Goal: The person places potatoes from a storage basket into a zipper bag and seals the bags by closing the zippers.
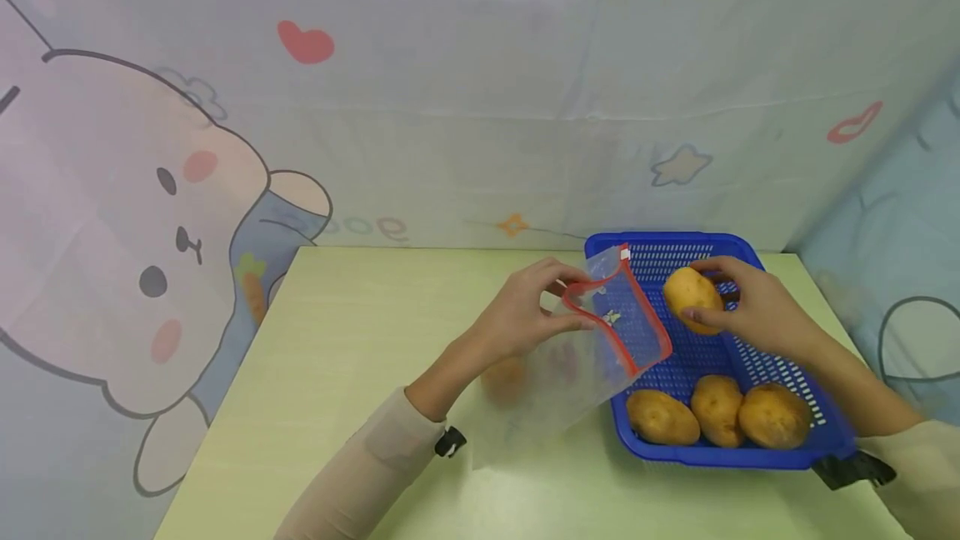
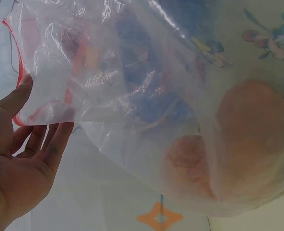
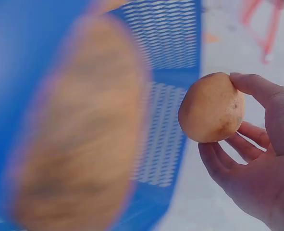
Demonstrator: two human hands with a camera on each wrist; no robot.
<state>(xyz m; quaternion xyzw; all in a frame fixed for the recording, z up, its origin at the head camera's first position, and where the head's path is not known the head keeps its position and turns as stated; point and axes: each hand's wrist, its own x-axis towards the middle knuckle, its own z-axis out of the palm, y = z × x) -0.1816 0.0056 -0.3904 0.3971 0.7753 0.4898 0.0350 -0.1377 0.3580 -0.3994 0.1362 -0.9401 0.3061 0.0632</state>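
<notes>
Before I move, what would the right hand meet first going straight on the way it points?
Potato leading, the right hand would probably meet the bag's red rim; depth is unclear.

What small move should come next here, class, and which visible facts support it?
Probably carry the potato leftward into the bag: the right grip holds it over the basket, while the left grip holds the bag's red-edged mouth open nearby.

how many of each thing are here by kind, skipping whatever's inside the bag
Clear bag: 1
Blue basket: 1
Potatoes outside the bag: 4 (3 in the basket, 1 in the right hand)
Total: 6
</notes>
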